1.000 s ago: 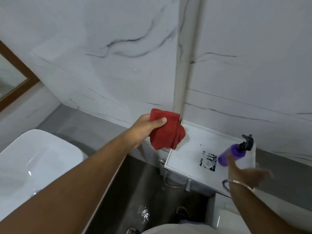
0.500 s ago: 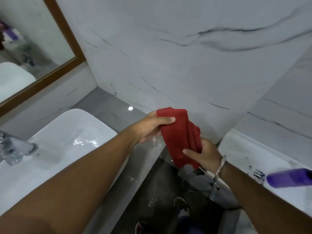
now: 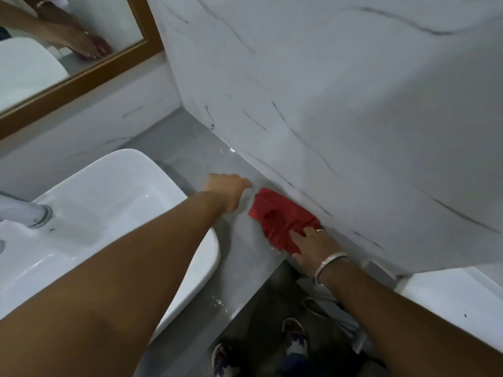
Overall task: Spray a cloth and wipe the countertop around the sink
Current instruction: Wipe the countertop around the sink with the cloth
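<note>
A red cloth (image 3: pixel 280 217) lies crumpled on the grey countertop (image 3: pixel 245 257), against the marble side wall. My right hand (image 3: pixel 313 248), with a ring and a metal bangle, presses down on the cloth's near end. My left hand (image 3: pixel 227 190) rests flat on the counter just left of the cloth, holding nothing, its fingers blurred. The white sink (image 3: pixel 114 213) stands to the left of both hands, with my left forearm across its right edge. The spray bottle is out of view.
A chrome tap (image 3: pixel 30 213) sticks out over the sink at the left. A wood-framed mirror (image 3: pixel 81 50) hangs at the back left. Marble walls (image 3: pixel 353 104) close the corner. A white ledge (image 3: pixel 449 292) lies at the right. Below are the floor and my shoes (image 3: pixel 295 333).
The cloth went from being held up in both hands to lying on the counter under my right hand. My left hand let go and rests beside it. The view swung left.
</note>
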Demonstrator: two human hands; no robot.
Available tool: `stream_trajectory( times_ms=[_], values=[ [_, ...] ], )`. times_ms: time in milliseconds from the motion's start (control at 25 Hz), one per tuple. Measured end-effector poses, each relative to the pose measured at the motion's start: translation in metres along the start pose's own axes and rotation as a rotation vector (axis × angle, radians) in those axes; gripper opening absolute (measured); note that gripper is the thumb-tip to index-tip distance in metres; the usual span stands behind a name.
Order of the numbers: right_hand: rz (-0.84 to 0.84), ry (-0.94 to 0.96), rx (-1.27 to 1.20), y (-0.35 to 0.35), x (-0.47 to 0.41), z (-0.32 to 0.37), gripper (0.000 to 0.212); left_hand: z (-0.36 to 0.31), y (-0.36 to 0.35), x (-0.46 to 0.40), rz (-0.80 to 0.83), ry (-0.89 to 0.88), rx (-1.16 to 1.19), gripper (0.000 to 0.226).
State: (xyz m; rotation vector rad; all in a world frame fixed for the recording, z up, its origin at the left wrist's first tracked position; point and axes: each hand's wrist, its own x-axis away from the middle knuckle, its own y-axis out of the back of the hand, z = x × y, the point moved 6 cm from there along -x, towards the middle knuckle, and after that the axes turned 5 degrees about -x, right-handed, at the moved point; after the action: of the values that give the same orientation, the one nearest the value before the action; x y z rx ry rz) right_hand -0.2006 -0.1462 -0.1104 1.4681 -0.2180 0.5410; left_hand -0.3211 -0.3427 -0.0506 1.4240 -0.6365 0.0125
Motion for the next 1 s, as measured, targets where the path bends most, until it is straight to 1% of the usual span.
stream_trajectory(
  times_ms=[40, 120, 200, 280, 320, 400, 480, 560, 600, 640, 720, 760, 800, 840, 920, 1000],
  values=[
    [-0.006, -0.029, -0.034, -0.009, -0.002, 0.000, 0.052, 0.005, -0.004, 0.009, -0.002, 0.000, -0.028, 0.057],
    [-0.185, -0.008, -0.127, -0.004, -0.005, 0.002, 0.050, 0.027, -0.004, 0.028, -0.066, 0.031, -0.030, 0.045],
    [-0.291, 0.049, -0.124, 0.002, -0.012, 0.002, 0.061, 0.048, -0.005, 0.045, -0.116, 0.073, 0.044, 0.045],
    [-0.293, 0.128, -0.085, 0.000, -0.027, 0.002, 0.075, 0.054, -0.009, 0.055, -0.153, 0.074, 0.075, 0.055],
    [-0.273, 0.169, -0.046, -0.004, -0.036, 0.003, 0.079, 0.052, -0.011, 0.058, -0.189, 0.068, 0.066, 0.058],
    [-0.225, 0.210, 0.023, -0.011, -0.056, 0.003, 0.078, 0.050, -0.010, 0.060, -0.274, 0.085, 0.080, 0.064],
    [-0.248, 0.156, 0.004, -0.013, -0.070, 0.009, 0.075, 0.052, -0.011, 0.060, -0.320, 0.099, 0.115, 0.067],
    [-0.319, 0.104, -0.049, -0.023, -0.068, 0.033, 0.075, 0.055, -0.013, 0.058, -0.338, 0.096, 0.110, 0.070],
    [-0.337, 0.154, -0.073, -0.035, -0.060, 0.052, 0.076, 0.055, -0.013, 0.057, -0.343, 0.090, 0.105, 0.071],
    [-0.332, 0.263, -0.086, -0.050, -0.047, 0.074, 0.075, 0.055, -0.013, 0.056, -0.346, 0.093, 0.102, 0.072],
    [-0.270, 0.545, -0.019, -0.079, -0.012, 0.102, 0.073, 0.055, -0.012, 0.058, -0.336, 0.110, 0.105, 0.075],
    [-0.228, 0.636, 0.019, -0.082, -0.005, 0.096, 0.073, 0.054, -0.010, 0.058, -0.333, 0.113, 0.102, 0.075],
    [-0.222, 0.673, 0.048, -0.076, -0.008, 0.081, 0.074, 0.053, -0.009, 0.058, -0.331, 0.116, 0.100, 0.075],
    [-0.246, 0.643, 0.073, -0.066, -0.018, 0.065, 0.074, 0.053, -0.009, 0.059, -0.333, 0.119, 0.096, 0.074],
    [-0.293, 0.443, 0.070, -0.042, -0.046, 0.036, 0.073, 0.054, -0.008, 0.059, -0.357, 0.121, 0.097, 0.072],
    [-0.340, 0.245, 0.023, -0.020, -0.076, 0.030, 0.070, 0.054, -0.009, 0.057, -0.360, 0.121, 0.094, 0.073]
  ],
)
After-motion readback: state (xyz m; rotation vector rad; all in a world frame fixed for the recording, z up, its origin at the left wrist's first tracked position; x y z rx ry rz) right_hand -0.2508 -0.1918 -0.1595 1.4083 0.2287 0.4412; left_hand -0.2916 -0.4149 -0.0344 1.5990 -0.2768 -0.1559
